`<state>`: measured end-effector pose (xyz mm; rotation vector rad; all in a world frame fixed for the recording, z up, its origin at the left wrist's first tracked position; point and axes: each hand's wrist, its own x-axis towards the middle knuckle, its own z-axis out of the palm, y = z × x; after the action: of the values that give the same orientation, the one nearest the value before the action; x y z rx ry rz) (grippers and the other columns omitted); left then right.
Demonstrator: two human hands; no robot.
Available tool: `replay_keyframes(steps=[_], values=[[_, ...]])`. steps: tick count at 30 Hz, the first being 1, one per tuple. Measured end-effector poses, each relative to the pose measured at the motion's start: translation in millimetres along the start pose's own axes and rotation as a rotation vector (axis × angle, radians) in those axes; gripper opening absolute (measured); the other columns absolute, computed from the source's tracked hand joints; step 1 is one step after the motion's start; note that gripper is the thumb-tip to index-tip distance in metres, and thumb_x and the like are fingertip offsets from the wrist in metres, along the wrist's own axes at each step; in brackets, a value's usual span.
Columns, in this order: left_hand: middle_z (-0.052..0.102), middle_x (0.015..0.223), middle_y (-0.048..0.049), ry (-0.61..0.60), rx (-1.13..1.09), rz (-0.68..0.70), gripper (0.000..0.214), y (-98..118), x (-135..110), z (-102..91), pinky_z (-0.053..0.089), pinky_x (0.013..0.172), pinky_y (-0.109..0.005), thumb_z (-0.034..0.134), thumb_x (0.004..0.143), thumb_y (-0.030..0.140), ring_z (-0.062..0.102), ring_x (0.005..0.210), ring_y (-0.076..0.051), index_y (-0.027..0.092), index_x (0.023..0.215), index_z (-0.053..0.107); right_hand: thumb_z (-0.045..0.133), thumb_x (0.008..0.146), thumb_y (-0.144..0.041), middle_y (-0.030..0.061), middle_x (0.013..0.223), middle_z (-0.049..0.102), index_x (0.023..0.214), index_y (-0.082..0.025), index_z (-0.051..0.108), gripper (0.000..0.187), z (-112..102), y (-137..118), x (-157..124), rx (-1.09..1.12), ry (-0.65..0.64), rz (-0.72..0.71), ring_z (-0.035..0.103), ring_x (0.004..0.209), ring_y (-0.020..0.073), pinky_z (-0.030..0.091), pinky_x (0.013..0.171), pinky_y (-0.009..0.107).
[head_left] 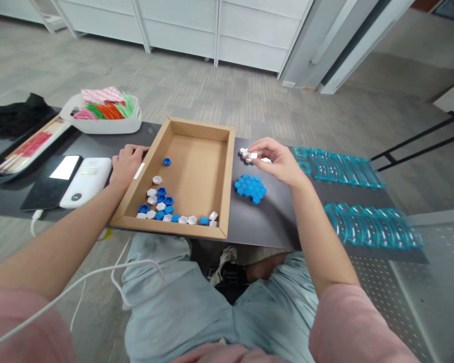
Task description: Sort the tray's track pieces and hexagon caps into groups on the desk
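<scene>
A right hand [278,160] is gripping a white piece [252,156] at the white cluster [243,151], which is lying on the dark tabletop [268,229]. The left hand [127,161] is touching the cardboard tray [230,176]; its grip is not showing clearly enough to tell. A loose pinch could be sending the piece askew, while a dipping wrist could be jostling the nearby blue cluster [250,188].

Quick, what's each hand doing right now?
Left hand: beside the cardboard box; open or closed, can't tell.
Right hand: closed, seemingly holding a white piece.
</scene>
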<state>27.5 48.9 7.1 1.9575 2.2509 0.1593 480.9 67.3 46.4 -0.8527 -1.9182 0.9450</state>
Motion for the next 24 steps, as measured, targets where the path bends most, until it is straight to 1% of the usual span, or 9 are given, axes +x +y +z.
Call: replay_keyframes(steps=[2,5,8,12,15,18,21,24], values=[[0.049,0.169,-0.0278,-0.007,0.014,-0.004,0.06,0.8,1.6,0.3,0.04,0.13,-0.063,0.039,0.113,0.028,0.05,0.154,-0.044,0.015,0.169,0.055,0.091,0.087,-0.043,0.0035,0.111,0.076,0.108,-0.027,0.073,0.032,-11.5,18.5,-7.3,-0.001,0.069,0.034,0.071,0.086,0.0171,0.059,0.079,0.035],[0.048,0.17,-0.0275,-0.015,0.033,-0.022,0.06,-0.3,4.7,1.3,0.04,0.131,-0.063,0.04,0.111,0.028,0.049,0.155,-0.044,0.015,0.168,0.056,0.089,0.087,-0.041,0.003,0.107,0.078,0.103,-0.026,0.07,0.03,-20.8,35.3,-16.0,-0.057,0.093,0.099,0.072,0.087,0.0184,0.057,0.078,0.034],[0.051,0.169,-0.0261,0.006,0.043,-0.042,0.059,-4.5,8.9,4.7,0.041,0.131,-0.062,0.039,0.11,0.029,0.05,0.155,-0.042,0.014,0.165,0.058,0.085,0.087,-0.039,0.0048,0.104,0.081,0.097,-0.025,0.07,0.023,-27.1,43.2,-19.7,-0.196,0.072,0.098,0.073,0.093,0.0227,0.057,0.081,0.037],[0.055,0.164,-0.0227,0.043,0.005,-0.072,0.061,-12.0,14.3,11.2,0.041,0.132,-0.06,0.035,0.11,0.032,0.052,0.154,-0.041,0.019,0.163,0.063,0.083,0.087,-0.032,0.0052,0.097,0.08,0.088,-0.025,0.069,0.015,-32.2,53.8,-19.5,-0.401,-0.013,0.07,0.072,0.091,0.0243,0.055,0.086,0.039],[0.056,0.162,-0.0223,0.082,-0.033,-0.069,0.065,-17.4,16.9,15.1,0.041,0.131,-0.06,0.031,0.11,0.036,0.052,0.155,-0.043,0.02,0.162,0.066,0.085,0.088,-0.029,0.0052,0.098,0.08,0.091,-0.025,0.072,0.014,-31.4,63.6,-18.3,-0.45,-0.088,0.059,0.072,0.091,0.0246,0.054,0.088,0.039],[0.057,0.16,-0.0223,0.101,-0.05,-0.056,0.066,-22.3,19.0,17.9,0.041,0.131,-0.061,0.038,0.106,0.039,0.053,0.154,-0.044,0.02,0.162,0.068,0.084,0.09,-0.028,0.0053,0.102,0.081,0.098,-0.024,0.075,0.013,-29.3,71.7,-17.5,-0.453,-0.132,0.057,0.072,0.091,0.0237,0.055,0.087,0.038],[0.059,0.158,-0.0216,0.11,-0.056,-0.057,0.064,-26.6,21.1,20.4,0.042,0.13,-0.061,0.039,0.106,0.037,0.055,0.151,-0.044,0.021,0.161,0.069,0.082,0.093,-0.029,0.0058,0.108,0.082,0.105,-0.024,0.078,0.013,-29.6,76.5,-17.7,-0.439,-0.141,0.054,0.072,0.091,0.0231,0.056,0.087,0.038],[0.059,0.159,-0.02,0.11,-0.033,-0.046,0.062,-30.2,23.3,21.9,0.043,0.13,-0.059,0.041,0.107,0.037,0.055,0.151,-0.042,0.023,0.162,0.068,0.085,0.093,-0.033,0.0076,0.118,0.078,0.11,-0.025,0.082,0.019,-33.0,79.2,-19.0,-0.434,-0.113,0.029,0.07,0.092,0.0227,0.057,0.088,0.04]])
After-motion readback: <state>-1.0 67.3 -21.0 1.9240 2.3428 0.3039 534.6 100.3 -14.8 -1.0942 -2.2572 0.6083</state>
